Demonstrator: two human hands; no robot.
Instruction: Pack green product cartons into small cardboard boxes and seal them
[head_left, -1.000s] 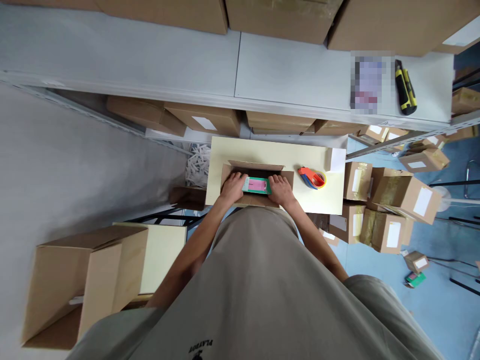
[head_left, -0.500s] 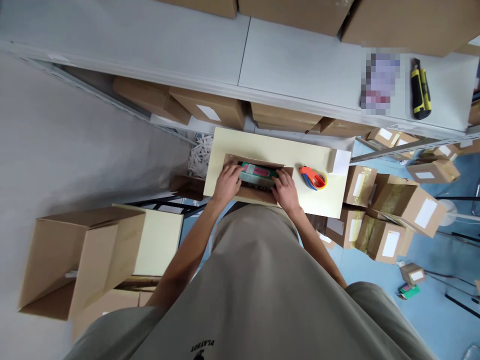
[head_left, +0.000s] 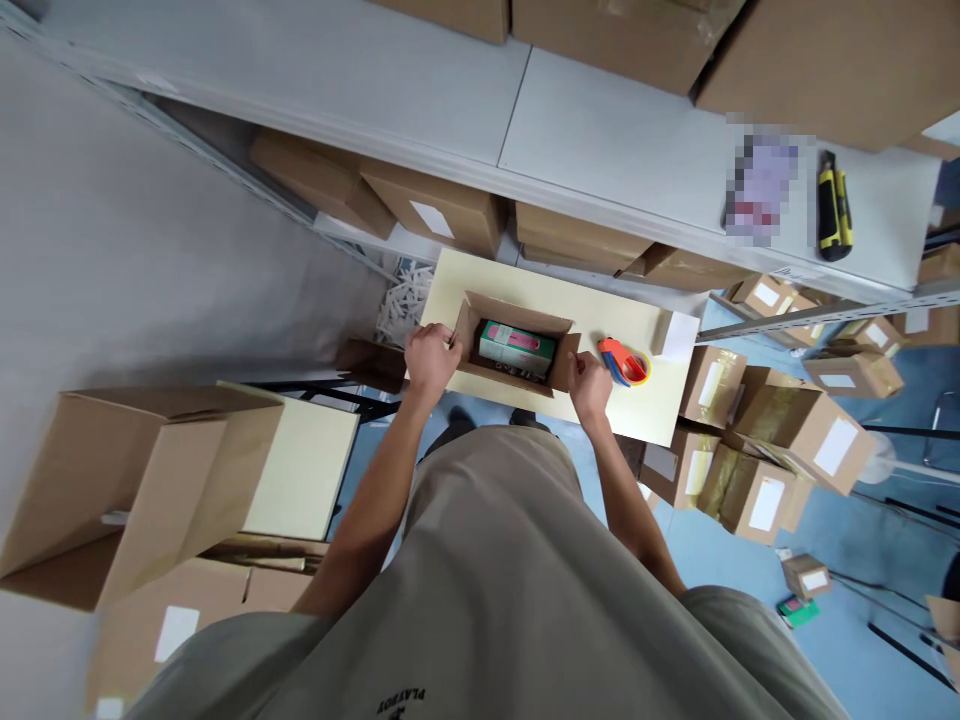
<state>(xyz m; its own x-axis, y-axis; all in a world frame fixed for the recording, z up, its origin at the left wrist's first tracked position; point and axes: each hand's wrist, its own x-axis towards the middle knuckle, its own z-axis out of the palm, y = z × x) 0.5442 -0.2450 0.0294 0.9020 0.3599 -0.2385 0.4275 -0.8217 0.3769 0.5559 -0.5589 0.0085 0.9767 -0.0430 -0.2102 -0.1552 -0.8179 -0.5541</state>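
Note:
An open cardboard box [head_left: 519, 312] stands on the pale yellow tabletop [head_left: 642, 412] in front of me. Inside it lies a green and white package [head_left: 517, 348] with a pink picture on it. My left hand [head_left: 433, 358] is closed at the box's left end, its fingers pinching the flap there. At the right end, my right hand [head_left: 589, 386] pinches the other end flap. A red and blue tape dispenser [head_left: 624, 362] with a yellow-rimmed roll lies just right of my right hand.
A small white box [head_left: 675, 336] stands at the table's right end. Above, a grey shelf [head_left: 600, 150] bears a yellow and black box cutter [head_left: 834, 206] and large cartons. Taped cartons [head_left: 765, 420] are stacked on the right; a big open carton [head_left: 142, 490] is at left.
Both hands have come out of the box and moved apart to its two end flaps. The green package now lies in the box untouched. The view has shifted slightly.

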